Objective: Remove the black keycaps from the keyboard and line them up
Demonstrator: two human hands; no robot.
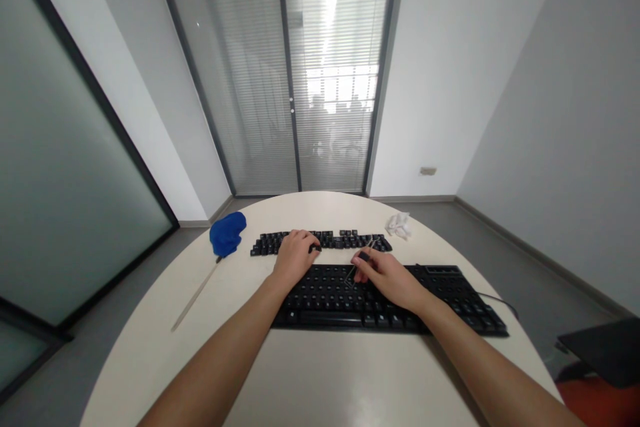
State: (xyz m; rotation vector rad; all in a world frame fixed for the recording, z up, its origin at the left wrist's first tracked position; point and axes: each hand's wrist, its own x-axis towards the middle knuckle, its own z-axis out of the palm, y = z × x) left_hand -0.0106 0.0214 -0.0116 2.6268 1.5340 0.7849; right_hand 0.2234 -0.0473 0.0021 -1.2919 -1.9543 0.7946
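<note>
A black keyboard (325,317) lies in front of me, with many of its keycaps off on the left and middle part. Behind it, loose black keycaps (270,243) stand in rows on the table. My left hand (296,255) is over these rows, its thumb and forefinger closed about a black keycap (315,249). In my right hand (384,275), above the middle of the keyboard, is a wire keycap puller (351,273) with a dark grip. Its wire loops show on both sides of the fingers, and the lower loop is over the bare key stems.
A blue cloth (227,233) and a thin pale stick (196,295) lie at the left of the round white table (300,380). Crumpled white tissue (399,225) sits at the back right. A cable (503,300) runs off the keyboard's right side. A dark chair (600,350) stands beyond the table.
</note>
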